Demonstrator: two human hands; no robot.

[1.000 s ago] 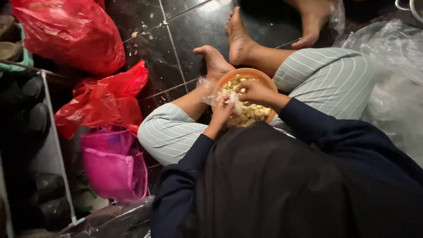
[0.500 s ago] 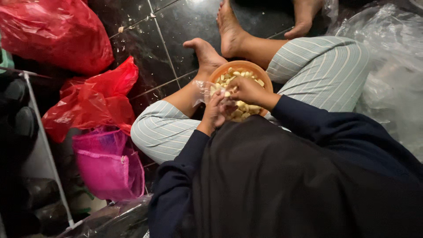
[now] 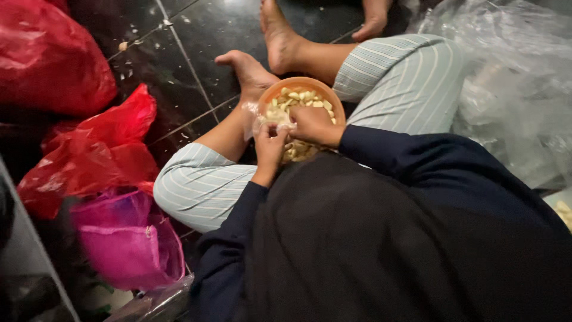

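You sit cross-legged on a dark glossy tile floor (image 3: 196,36) flecked with pale scraps. At your 8 o'clock lies a magenta mesh bag (image 3: 122,241), and beyond it, toward 10 o'clock, crumpled red plastic bags (image 3: 89,155) pile up. At 2 o'clock a heap of clear plastic sheeting (image 3: 518,95) spreads over the floor.

In your lap, at 12 o'clock between your knees, rests an orange bowl (image 3: 301,83) filled with pale peeled cloves (image 3: 298,98). Your left hand (image 3: 269,143) hovers over the bowl's near-left rim, fingers curled shut around a small clove with thin clear plastic (image 3: 256,116) bunched against it. Your right hand (image 3: 313,125) lies just beside it, touching it, over the bowl's middle, fingers bent inward onto the same piece; how tightly it pinches you cannot tell. Past the bowl your bare feet (image 3: 277,36) rest on the tiles.
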